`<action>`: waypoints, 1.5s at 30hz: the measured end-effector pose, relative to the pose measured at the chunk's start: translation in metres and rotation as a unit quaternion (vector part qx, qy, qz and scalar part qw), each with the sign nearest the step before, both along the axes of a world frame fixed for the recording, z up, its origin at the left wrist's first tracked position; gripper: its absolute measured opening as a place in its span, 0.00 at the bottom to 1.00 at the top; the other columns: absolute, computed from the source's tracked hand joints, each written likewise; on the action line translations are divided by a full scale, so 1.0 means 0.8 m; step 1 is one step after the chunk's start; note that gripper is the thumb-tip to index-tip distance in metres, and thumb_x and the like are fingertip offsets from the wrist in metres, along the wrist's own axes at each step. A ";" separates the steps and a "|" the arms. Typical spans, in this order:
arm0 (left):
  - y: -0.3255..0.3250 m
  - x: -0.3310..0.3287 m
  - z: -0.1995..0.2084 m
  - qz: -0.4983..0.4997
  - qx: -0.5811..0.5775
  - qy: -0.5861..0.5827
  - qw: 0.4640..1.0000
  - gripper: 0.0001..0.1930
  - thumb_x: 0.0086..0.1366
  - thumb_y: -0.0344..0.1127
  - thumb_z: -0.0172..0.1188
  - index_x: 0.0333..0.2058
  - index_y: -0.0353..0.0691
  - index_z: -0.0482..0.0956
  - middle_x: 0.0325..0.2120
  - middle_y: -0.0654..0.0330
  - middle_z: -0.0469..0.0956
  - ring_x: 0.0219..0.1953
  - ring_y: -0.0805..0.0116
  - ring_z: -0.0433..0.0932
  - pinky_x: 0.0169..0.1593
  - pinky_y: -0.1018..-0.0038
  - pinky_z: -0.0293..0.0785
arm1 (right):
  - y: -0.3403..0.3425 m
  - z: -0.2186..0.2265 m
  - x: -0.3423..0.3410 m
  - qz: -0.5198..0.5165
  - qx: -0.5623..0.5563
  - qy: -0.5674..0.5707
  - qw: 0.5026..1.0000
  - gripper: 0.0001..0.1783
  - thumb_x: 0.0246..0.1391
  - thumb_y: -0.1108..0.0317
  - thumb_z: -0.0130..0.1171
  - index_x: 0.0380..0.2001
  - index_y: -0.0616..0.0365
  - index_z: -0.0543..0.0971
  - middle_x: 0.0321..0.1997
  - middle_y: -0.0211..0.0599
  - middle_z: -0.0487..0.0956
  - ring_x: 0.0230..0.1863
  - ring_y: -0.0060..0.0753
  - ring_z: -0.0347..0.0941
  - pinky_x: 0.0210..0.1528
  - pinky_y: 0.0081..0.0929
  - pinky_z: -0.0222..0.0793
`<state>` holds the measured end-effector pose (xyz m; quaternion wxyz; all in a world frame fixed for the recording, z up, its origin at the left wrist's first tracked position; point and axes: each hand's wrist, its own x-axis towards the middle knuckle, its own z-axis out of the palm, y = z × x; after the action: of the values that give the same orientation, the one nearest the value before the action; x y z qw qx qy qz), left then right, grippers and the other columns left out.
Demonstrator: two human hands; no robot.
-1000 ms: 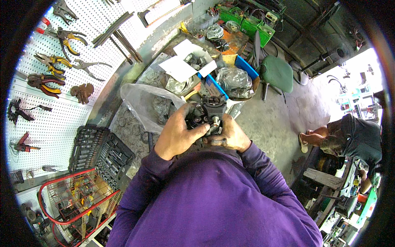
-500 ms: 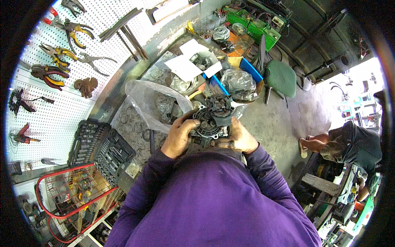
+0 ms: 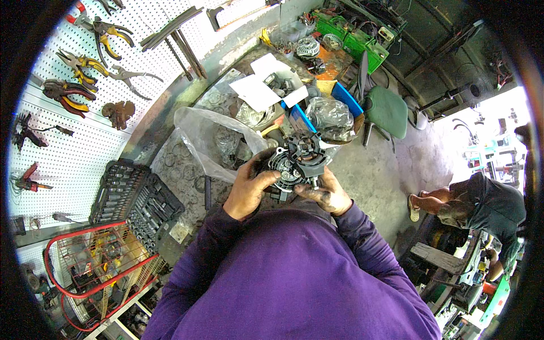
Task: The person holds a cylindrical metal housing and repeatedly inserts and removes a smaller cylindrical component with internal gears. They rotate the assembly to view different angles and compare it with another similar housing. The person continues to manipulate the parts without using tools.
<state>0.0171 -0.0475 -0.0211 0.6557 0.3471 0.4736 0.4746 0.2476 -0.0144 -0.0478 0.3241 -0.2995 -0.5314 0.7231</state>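
Both my hands hold a dark, greasy alternator [image 3: 306, 161] just in front of my body, with its slotted round housing and inner parts facing up. My left hand [image 3: 249, 190] wraps its left side, thumb lying across the round face. On the lower right edge, my right hand [image 3: 327, 195] grips with thumb and fingers; blackened grime covers the fingertips. Part of the alternator's underside is hidden by the hands. Just beyond it, a clear plastic bag [image 3: 195, 136] with parts lies open on the grimy workbench [image 3: 170, 153].
A socket set case [image 3: 133, 198] lies open at left, beside a red-rimmed wire basket [image 3: 85, 292]. A white box [image 3: 260, 93] and a blue box [image 3: 345, 97] with bagged parts stand ahead. Pliers [image 3: 107, 39] hang on the pegboard. A green chair [image 3: 388, 110] and another person [image 3: 487, 201] are at right.
The alternator has tilted and turned slightly in my hands, showing more of its inside. My right fingers have shifted lower along its edge. The person at right has moved slightly.
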 end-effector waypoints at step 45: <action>-0.009 0.005 -0.006 0.139 0.063 0.098 0.983 0.21 0.66 0.34 0.72 0.53 0.28 0.80 0.45 0.55 0.85 0.45 0.71 0.82 0.52 0.73 0.79 | 0.007 0.077 -0.005 -0.121 0.122 -0.226 0.959 0.65 0.40 0.50 0.85 0.75 0.61 0.58 0.67 0.59 0.71 0.67 0.53 0.71 0.66 0.47 0.70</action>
<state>0.0211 -0.0543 -0.0262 0.5108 0.3637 0.5483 0.5533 0.2435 -0.0086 0.0136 0.3147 -0.4758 -0.6348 0.5211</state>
